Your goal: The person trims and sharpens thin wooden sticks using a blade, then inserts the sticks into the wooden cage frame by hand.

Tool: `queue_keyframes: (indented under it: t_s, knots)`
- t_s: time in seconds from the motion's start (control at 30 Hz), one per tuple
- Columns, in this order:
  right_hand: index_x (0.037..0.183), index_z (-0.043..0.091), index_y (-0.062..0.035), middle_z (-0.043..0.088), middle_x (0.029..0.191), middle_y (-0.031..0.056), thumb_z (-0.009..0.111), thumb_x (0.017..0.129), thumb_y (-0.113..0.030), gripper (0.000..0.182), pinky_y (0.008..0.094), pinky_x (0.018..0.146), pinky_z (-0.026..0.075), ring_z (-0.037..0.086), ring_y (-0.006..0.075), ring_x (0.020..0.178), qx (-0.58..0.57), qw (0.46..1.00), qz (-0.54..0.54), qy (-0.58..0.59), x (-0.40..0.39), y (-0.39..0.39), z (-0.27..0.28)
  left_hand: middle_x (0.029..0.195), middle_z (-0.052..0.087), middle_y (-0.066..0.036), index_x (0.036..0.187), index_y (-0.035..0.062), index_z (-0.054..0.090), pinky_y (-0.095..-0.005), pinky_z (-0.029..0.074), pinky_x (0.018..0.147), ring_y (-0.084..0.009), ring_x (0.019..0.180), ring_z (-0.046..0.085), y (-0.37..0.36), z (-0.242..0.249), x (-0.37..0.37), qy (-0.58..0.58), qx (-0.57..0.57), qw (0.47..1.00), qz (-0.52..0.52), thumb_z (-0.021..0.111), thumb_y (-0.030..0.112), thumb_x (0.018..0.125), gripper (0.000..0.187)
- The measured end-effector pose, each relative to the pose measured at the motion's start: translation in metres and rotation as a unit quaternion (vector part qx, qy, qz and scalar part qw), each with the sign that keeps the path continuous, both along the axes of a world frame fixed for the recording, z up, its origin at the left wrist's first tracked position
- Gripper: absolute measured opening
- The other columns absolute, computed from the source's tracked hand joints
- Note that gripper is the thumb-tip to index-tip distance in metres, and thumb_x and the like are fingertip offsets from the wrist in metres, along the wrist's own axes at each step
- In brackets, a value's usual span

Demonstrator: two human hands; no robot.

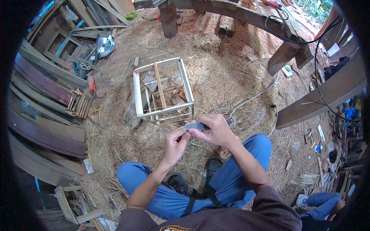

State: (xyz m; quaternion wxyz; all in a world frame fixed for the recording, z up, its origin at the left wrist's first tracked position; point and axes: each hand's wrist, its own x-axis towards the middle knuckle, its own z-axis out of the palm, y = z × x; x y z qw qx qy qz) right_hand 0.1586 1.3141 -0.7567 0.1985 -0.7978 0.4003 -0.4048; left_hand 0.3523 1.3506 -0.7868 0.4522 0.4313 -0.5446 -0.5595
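**Two hands pinch one small grey piece above the knees**

The left hand (175, 144) and right hand (216, 131) meet fingertip to fingertip, both grasping a single small flat grey piece (194, 125); the left thumb and forefinger pinch its near end, the right fingers curl over its far end. Just beyond the fingertips stands one open wooden frame box (162, 90) on the sawdust floor (223, 73), with clear ground between. Far left of the fingers lies one circular saw (104, 44). Right of them, heavy timber beams (327, 94) edge the open floor.
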Motion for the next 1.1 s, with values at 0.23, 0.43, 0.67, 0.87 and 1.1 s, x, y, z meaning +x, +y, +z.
queue_keyframes:
  t_s: [0.23, 0.43, 0.67, 0.87, 1.1]
  knots:
    - [0.081, 0.065, -0.001, 0.057, 0.063, 0.0112, 0.075, 0.083, -0.028, 0.029, 0.0367, 0.052, 0.046, 0.058, 0.0236, 0.054, 0.001, 0.999, -0.053, 0.004, -0.013, -0.007, 0.003, 0.105, 0.071, -0.007, 0.119, 0.0016, 0.069, -0.0217, 0.046, 0.071, -0.0058, 0.083, 0.059, -0.001, 0.007, -0.005, 0.017, 0.013, 1.0, 0.013, 0.061, 0.009, 0.098, 0.024]
    - [0.082, 0.061, 0.0012, 0.059, 0.064, 0.0149, 0.065, 0.093, -0.026, 0.029, 0.0377, 0.053, 0.043, 0.056, 0.0245, 0.053, 0.04, 0.968, -0.239, -0.067, -0.055, -0.026, 0.016, 0.114, 0.069, -0.007, 0.129, 0.0026, 0.064, -0.0223, 0.048, 0.078, -0.0078, 0.091, 0.061, 0.006, 0.01, -0.01, 0.005, 0.02, 0.999, -0.041, 0.059, 0.015, 0.1, 0.032]
    - [0.091, 0.06, 0.0002, 0.056, 0.07, 0.0179, 0.052, 0.1, -0.022, 0.026, 0.0425, 0.06, 0.045, 0.058, 0.0343, 0.063, 0.101, 0.987, -0.119, -0.036, -0.032, -0.01, 0.011, 0.075, 0.048, 0.009, 0.138, 0.0038, 0.056, -0.0171, 0.029, 0.049, 0.0012, 0.058, 0.037, -0.002, 0.014, -0.007, 0.065, 0.089, 0.994, -0.012, 0.054, 0.012, 0.102, 0.037]
    - [0.096, 0.059, 0.0006, 0.058, 0.079, 0.0192, 0.044, 0.105, -0.025, 0.032, 0.0445, 0.07, 0.047, 0.06, 0.0391, 0.075, 0.025, 0.997, -0.06, -0.047, -0.012, -0.01, 0.002, 0.078, 0.054, 0.006, 0.133, 0.0015, 0.06, -0.018, 0.033, 0.052, -0.0008, 0.06, 0.042, -0.007, 0.015, -0.005, 0.011, 0.061, 0.998, 0.0, 0.055, 0.015, 0.103, 0.033]
    - [0.102, 0.058, 0.0, 0.056, 0.077, 0.0183, 0.051, 0.104, -0.021, 0.023, 0.0417, 0.065, 0.046, 0.058, 0.0354, 0.07, 0.151, 0.973, -0.13, -0.12, -0.032, -0.012, 0.002, 0.079, 0.056, 0.003, 0.133, 0.001, 0.059, -0.018, 0.032, 0.05, -0.0011, 0.059, 0.041, -0.005, 0.014, -0.006, 0.054, 0.046, 0.997, -0.034, 0.056, 0.017, 0.103, 0.035]
